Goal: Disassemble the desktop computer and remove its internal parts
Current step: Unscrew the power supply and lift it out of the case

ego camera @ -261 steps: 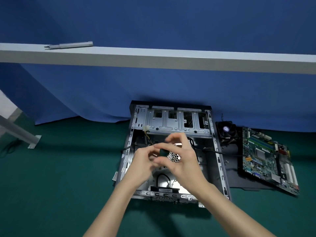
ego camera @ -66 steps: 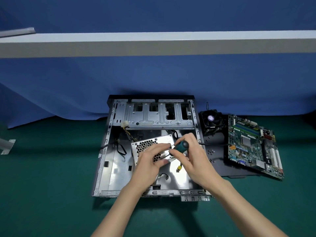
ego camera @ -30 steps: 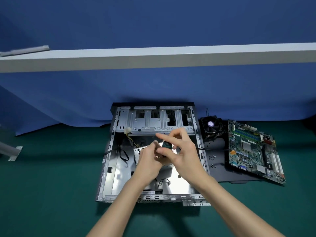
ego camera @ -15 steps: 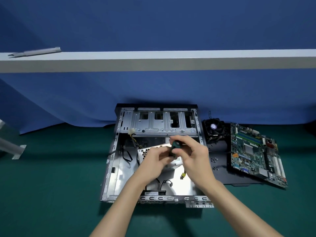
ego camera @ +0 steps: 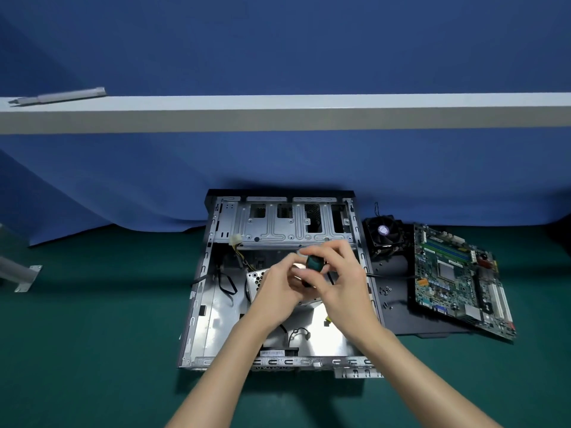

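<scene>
The open metal computer case (ego camera: 213,307) lies flat on the green mat. Inside it a perforated silver power supply (ego camera: 255,281) sits tilted, mostly hidden by my hands. My right hand (ego camera: 343,282) grips the green-and-black handle of a screwdriver (ego camera: 314,263) above the power supply. My left hand (ego camera: 278,291) is closed around the lower part of the screwdriver, its fingertips against the right hand. Loose black cables (ego camera: 227,284) and a yellow-wired connector (ego camera: 235,240) lie in the case.
To the right, a green motherboard (ego camera: 460,276) and a black cooler fan (ego camera: 383,234) rest on a dark side panel (ego camera: 398,316) with several loose screws (ego camera: 386,291). A white shelf (ego camera: 278,114) with a grey pen-like tool (ego camera: 58,96) spans the blue backdrop.
Both hands with the screwdriver have stayed over the power supply, shifting slightly; the screwdriver handle now points more upward between my fingers. The camera view has drifted a little.
</scene>
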Motion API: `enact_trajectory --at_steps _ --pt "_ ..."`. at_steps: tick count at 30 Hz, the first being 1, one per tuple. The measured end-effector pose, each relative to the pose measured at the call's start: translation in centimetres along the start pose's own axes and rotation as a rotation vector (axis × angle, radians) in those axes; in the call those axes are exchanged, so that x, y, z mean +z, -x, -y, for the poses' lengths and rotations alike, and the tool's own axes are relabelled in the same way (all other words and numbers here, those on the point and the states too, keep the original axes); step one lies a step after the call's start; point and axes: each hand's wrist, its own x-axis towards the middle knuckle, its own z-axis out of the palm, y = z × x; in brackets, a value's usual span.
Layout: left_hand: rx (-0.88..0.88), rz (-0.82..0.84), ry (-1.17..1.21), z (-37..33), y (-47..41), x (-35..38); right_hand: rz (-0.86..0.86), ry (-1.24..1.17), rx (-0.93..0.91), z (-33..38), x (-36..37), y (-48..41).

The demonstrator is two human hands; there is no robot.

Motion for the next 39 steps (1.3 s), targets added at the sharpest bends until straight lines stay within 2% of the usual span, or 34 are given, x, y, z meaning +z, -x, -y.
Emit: enact_trajectory --at_steps 3,8,12,16,20,25,29,32,36,39 --pt "-0.007 0.089 0.045 0.05 -0.23 -0.29 -0.015 -0.044 -0.008 -0.31 -0.57 -0.11" --pt "-0.034 -0.006 -0.014 0.17 -0.38 0.12 -0.012 -0.035 0.016 -0.13 -0.23 -0.31" --pt "-0.009 0.083 0.030 0.09 -0.66 -0.35 -0.037 -0.075 0.029 -0.28 -0.68 -0.50" --pt "-0.019 0.010 -0.041 0.28 -0.58 -0.22 -0.017 -0.070 0.036 -0.21 -0.16 -0.53" --pt "-0.021 0.079 0.011 0.04 -0.80 -0.27 -0.047 -0.080 0.053 -0.57 -0.41 -0.58" --pt "-0.033 0.008 -0.068 0.35 -0.67 -0.14 -0.023 -0.043 0.050 -0.41 -0.05 -0.77" --pt "-0.010 0.069 -0.038 0.29 -0.87 -0.22 -0.055 -0.083 0.047 -0.63 -0.37 -0.79" --pt "-0.027 -0.012 -0.107 0.51 -0.90 -0.15 -0.047 -0.079 0.061 -0.57 -0.12 -0.77" --pt "-0.016 0.078 -0.015 0.22 -0.92 0.04 -0.090 -0.081 0.060 -0.78 -0.29 -0.84" --pt "-0.016 0.058 -0.013 0.29 -0.93 -0.05 -0.081 -0.138 0.092 -0.88 -0.66 -0.83"
